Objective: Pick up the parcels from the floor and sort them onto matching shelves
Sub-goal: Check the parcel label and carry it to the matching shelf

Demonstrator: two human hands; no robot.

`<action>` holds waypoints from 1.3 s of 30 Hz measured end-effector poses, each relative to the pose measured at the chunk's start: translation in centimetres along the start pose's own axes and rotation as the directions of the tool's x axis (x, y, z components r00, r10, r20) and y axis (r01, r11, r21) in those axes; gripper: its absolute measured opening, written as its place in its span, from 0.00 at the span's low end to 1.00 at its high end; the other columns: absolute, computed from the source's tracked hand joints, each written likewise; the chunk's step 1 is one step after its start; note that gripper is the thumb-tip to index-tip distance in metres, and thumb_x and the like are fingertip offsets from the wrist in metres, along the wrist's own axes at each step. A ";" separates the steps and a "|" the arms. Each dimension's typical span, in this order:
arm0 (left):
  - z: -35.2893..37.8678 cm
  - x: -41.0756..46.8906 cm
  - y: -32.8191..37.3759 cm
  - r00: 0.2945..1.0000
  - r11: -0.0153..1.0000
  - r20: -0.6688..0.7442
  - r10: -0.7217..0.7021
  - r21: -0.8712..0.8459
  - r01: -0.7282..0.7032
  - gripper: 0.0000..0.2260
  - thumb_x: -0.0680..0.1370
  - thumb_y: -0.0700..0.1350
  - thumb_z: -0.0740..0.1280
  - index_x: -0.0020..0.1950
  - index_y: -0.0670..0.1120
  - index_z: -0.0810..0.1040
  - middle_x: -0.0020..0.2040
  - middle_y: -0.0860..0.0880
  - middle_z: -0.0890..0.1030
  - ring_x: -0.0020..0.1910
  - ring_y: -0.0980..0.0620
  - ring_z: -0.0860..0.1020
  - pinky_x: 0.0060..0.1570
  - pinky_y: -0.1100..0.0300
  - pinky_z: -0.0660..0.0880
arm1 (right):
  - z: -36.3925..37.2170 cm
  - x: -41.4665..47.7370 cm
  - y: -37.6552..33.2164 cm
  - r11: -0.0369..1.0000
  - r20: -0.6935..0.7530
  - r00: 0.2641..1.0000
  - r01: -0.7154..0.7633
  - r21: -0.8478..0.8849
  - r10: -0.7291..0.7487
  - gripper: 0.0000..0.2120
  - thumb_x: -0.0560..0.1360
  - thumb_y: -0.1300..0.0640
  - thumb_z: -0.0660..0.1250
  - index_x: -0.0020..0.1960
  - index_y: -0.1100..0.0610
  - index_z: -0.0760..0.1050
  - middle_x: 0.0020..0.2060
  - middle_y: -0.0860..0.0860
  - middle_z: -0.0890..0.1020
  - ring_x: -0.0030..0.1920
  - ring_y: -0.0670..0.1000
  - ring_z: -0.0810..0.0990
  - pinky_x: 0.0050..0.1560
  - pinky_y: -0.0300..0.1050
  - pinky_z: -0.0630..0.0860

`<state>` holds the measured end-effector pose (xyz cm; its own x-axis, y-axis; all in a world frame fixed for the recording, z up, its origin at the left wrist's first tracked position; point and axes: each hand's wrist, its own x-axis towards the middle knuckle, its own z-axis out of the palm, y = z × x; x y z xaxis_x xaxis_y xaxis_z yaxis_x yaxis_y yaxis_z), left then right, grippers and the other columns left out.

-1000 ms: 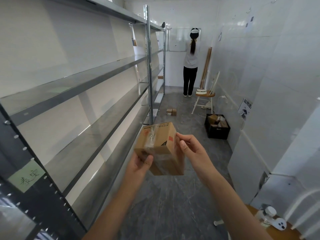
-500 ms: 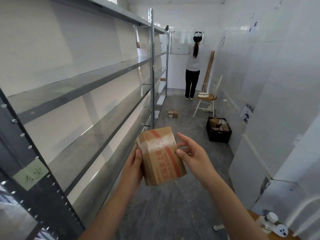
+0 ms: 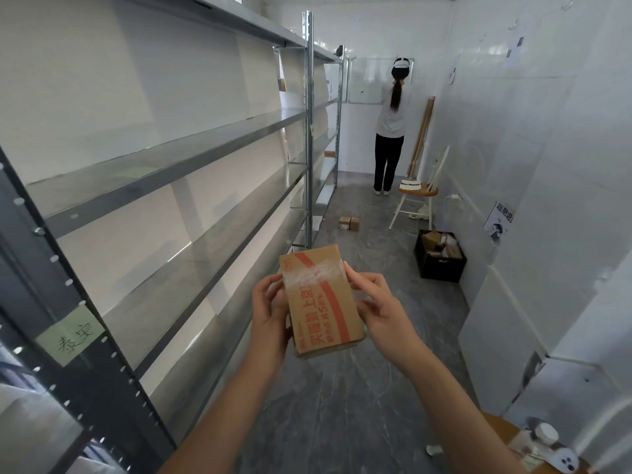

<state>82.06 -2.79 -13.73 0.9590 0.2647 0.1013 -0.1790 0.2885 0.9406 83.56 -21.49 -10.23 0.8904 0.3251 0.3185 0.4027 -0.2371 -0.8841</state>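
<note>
I see the grey marbled floor (image 3: pixel 345 388) running up the centre of the frame. On it, mid-frame: two small cardboard parcels (image 3: pixel 349 223) side by side, just beside the shelving's foot. Right of them a black crate (image 3: pixel 439 265) of parcels near the right wall, and a wooden chair (image 3: pixel 415 200) above it. Metal shelves (image 3: pixel 178 159) fill the left; a small box (image 3: pixel 329 153) sits on a far one.

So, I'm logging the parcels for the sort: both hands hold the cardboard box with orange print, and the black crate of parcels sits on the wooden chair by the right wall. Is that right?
Not quite. In the head view the black crate sits on the floor, nearer than the wooden chair. The rest holds: left hand and right hand hold the cardboard box.
</note>
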 end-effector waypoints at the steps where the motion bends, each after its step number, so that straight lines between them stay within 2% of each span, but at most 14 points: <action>1: 0.0 0.1 -0.1 1.000 0.999 0.007 0.025 0.019 -0.025 0.10 0.78 0.63 0.67 0.59 0.67 0.74 0.68 0.46 0.78 0.64 0.42 0.81 0.51 0.50 0.83 | -0.2 -0.1 0.2 1.000 0.026 1.000 -0.001 -0.022 0.002 0.33 0.79 0.73 0.60 0.75 0.43 0.65 0.64 0.47 0.70 0.67 0.44 0.72 0.66 0.35 0.72; 5: 0.1 -0.3 -0.4 0.994 0.994 0.052 0.093 0.053 -0.095 0.23 0.79 0.69 0.56 0.71 0.62 0.69 0.68 0.47 0.78 0.66 0.44 0.81 0.58 0.44 0.81 | -0.2 -0.4 0.3 0.998 0.134 0.991 0.019 -0.063 -0.011 0.34 0.80 0.71 0.60 0.79 0.46 0.57 0.73 0.39 0.65 0.74 0.34 0.61 0.69 0.27 0.63; 8: 0.7 -0.5 0.2 0.999 0.998 0.019 0.041 0.040 -0.042 0.31 0.76 0.69 0.59 0.75 0.56 0.66 0.70 0.44 0.76 0.67 0.43 0.79 0.63 0.39 0.77 | -0.6 -0.4 0.8 1.000 0.178 0.984 0.019 -0.020 -0.016 0.33 0.82 0.68 0.59 0.80 0.44 0.54 0.77 0.36 0.61 0.77 0.37 0.57 0.76 0.37 0.61; 10: 1.0 -0.6 0.8 1.000 1.000 -0.001 -0.009 0.004 0.009 0.25 0.79 0.64 0.61 0.71 0.52 0.72 0.67 0.43 0.78 0.62 0.44 0.81 0.61 0.41 0.79 | -0.8 -0.4 1.2 1.000 0.205 0.979 0.021 0.012 -0.023 0.31 0.83 0.63 0.58 0.80 0.43 0.53 0.78 0.35 0.57 0.79 0.38 0.54 0.78 0.44 0.59; 12: 1.2 -0.6 1.4 0.992 0.990 0.033 -0.121 -0.075 0.123 0.18 0.80 0.61 0.62 0.57 0.51 0.82 0.54 0.44 0.84 0.49 0.49 0.86 0.51 0.50 0.83 | -0.7 -0.4 1.5 0.999 0.208 0.978 0.011 0.052 -0.022 0.29 0.84 0.59 0.56 0.80 0.43 0.51 0.79 0.34 0.55 0.79 0.39 0.53 0.79 0.49 0.58; 15: 0.8 -0.7 1.5 0.976 0.975 0.122 -0.183 -0.106 0.196 0.20 0.83 0.56 0.56 0.50 0.49 0.85 0.44 0.48 0.89 0.45 0.50 0.87 0.45 0.55 0.83 | -0.6 -0.3 1.5 0.995 0.154 0.988 -0.003 0.101 -0.012 0.27 0.85 0.57 0.55 0.80 0.43 0.53 0.77 0.31 0.56 0.77 0.34 0.55 0.75 0.37 0.63; 18: 0.0 -0.6 1.4 0.982 0.985 0.094 -0.163 -0.047 0.168 0.20 0.85 0.53 0.55 0.53 0.52 0.86 0.49 0.49 0.89 0.55 0.48 0.84 0.57 0.52 0.77 | -0.7 -0.1 1.3 0.994 0.126 0.992 -0.012 0.113 -0.003 0.26 0.85 0.57 0.55 0.80 0.43 0.55 0.76 0.31 0.58 0.75 0.31 0.59 0.66 0.26 0.66; 23: -0.1 -0.5 2.1 0.966 0.985 0.216 -0.139 0.130 0.112 0.19 0.85 0.57 0.55 0.58 0.60 0.86 0.59 0.52 0.86 0.66 0.51 0.79 0.67 0.52 0.72 | -1.1 0.4 1.4 0.990 0.077 0.996 -0.061 0.128 0.052 0.23 0.85 0.52 0.54 0.78 0.40 0.57 0.73 0.28 0.62 0.74 0.31 0.61 0.70 0.34 0.64; 26: -0.9 0.1 1.7 0.958 0.977 0.272 -0.088 0.209 0.030 0.27 0.79 0.65 0.62 0.76 0.56 0.72 0.71 0.55 0.79 0.72 0.56 0.75 0.64 0.60 0.72 | -1.5 0.8 1.0 0.989 0.045 0.996 -0.081 0.127 0.076 0.22 0.85 0.50 0.54 0.78 0.40 0.60 0.72 0.29 0.64 0.71 0.29 0.63 0.66 0.32 0.66; 28: -1.0 0.3 1.4 0.953 0.962 0.296 -0.055 0.272 -0.029 0.30 0.80 0.62 0.63 0.81 0.58 0.63 0.71 0.62 0.76 0.69 0.67 0.74 0.61 0.68 0.74 | -1.7 1.1 0.6 0.987 0.018 0.996 -0.088 0.132 0.087 0.21 0.84 0.48 0.53 0.77 0.40 0.63 0.71 0.32 0.66 0.69 0.29 0.65 0.63 0.33 0.69; 31: -0.5 0.3 1.6 0.958 0.921 0.286 0.010 0.370 -0.120 0.27 0.84 0.50 0.59 0.82 0.60 0.56 0.67 0.72 0.71 0.66 0.77 0.71 0.55 0.79 0.72 | -1.7 1.3 0.1 0.970 0.010 0.989 -0.148 0.192 0.148 0.16 0.84 0.46 0.53 0.68 0.37 0.74 0.67 0.41 0.73 0.68 0.41 0.73 0.60 0.40 0.75; 34: -0.3 0.2 1.9 0.951 0.904 0.305 0.057 0.389 -0.179 0.29 0.81 0.55 0.61 0.79 0.69 0.53 0.71 0.80 0.61 0.74 0.76 0.61 0.65 0.78 0.65 | -1.9 1.4 -0.2 0.935 0.047 0.965 -0.261 0.239 0.258 0.15 0.84 0.51 0.56 0.56 0.40 0.81 0.61 0.50 0.81 0.61 0.52 0.81 0.50 0.43 0.79; 36: -0.1 0.2 2.4 0.948 0.908 0.308 0.077 0.371 -0.194 0.26 0.81 0.60 0.61 0.77 0.72 0.56 0.75 0.77 0.60 0.74 0.76 0.60 0.70 0.74 0.64 | -1.9 1.3 0.0 0.926 0.052 0.953 -0.303 0.225 0.300 0.14 0.83 0.59 0.59 0.54 0.49 0.83 0.53 0.49 0.86 0.55 0.51 0.84 0.49 0.42 0.80; 39: 0.1 0.5 3.5 0.949 0.923 0.307 0.068 0.341 -0.176 0.26 0.78 0.68 0.61 0.76 0.71 0.64 0.78 0.66 0.67 0.73 0.67 0.69 0.67 0.66 0.71 | -1.7 0.9 0.1 0.921 0.103 0.944 -0.329 0.208 0.314 0.19 0.81 0.68 0.60 0.49 0.47 0.84 0.44 0.45 0.88 0.45 0.45 0.86 0.44 0.40 0.81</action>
<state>81.90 -1.76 -10.36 0.9658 -0.0114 0.2590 -0.2589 -0.0943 0.9613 84.74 -22.77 -9.43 0.9449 0.3270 -0.0126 0.0337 -0.1355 -0.9902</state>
